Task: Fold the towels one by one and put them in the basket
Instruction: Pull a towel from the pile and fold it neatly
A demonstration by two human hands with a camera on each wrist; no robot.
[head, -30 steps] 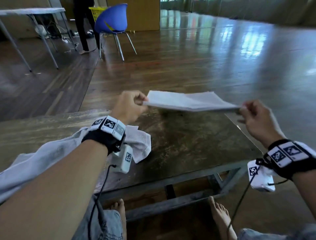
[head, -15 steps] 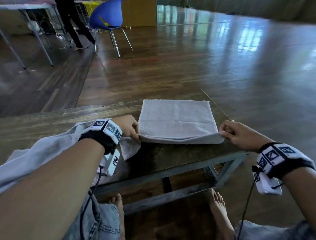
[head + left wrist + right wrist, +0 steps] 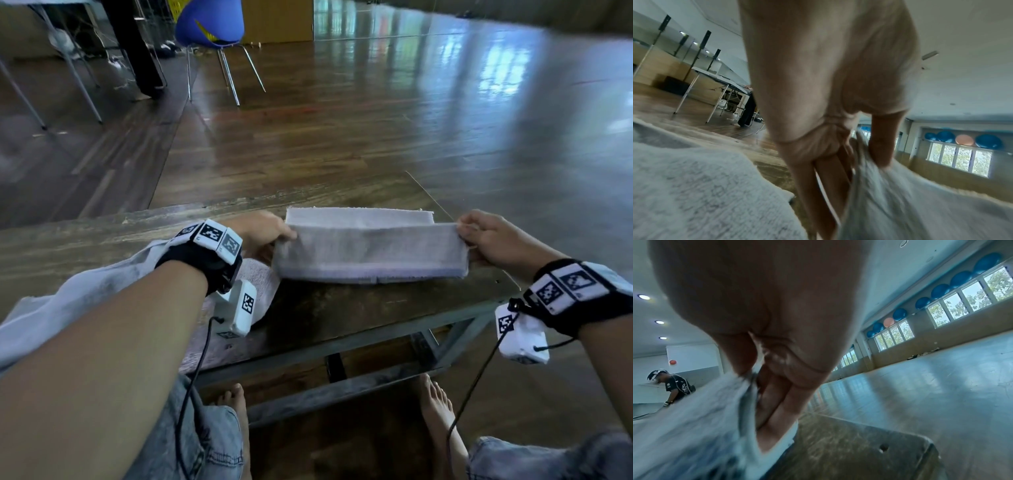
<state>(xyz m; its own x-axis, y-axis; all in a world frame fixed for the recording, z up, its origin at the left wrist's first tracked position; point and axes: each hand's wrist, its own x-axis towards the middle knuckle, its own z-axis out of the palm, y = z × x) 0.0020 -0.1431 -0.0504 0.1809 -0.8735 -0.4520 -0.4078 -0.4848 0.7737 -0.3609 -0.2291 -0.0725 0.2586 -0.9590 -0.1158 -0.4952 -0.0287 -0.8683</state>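
Head view, towel: a pale grey towel [image 3: 371, 251] lies on the dark wooden table [image 3: 342, 308], its near edge lifted and carried toward the far edge, so a half-fold seems under way.
Head view, left hand: the left hand [image 3: 263, 233] pinches the towel's left near corner, holding the raised layer taut and level.
Head view, right hand: the right hand [image 3: 493, 238] pinches the opposite corner, which keeps the edges square.
Head view, waiting cloth: a second towel [image 3: 68, 301] lies crumpled under the left forearm, probably next.
Head view, basket: not identifiable here.
Left wrist view: thumb and fingers [image 3: 830, 186] are closed on the cloth.
Right wrist view: fingers [image 3: 781, 410] clamp a bunched towel edge above the table corner [image 3: 869, 451].
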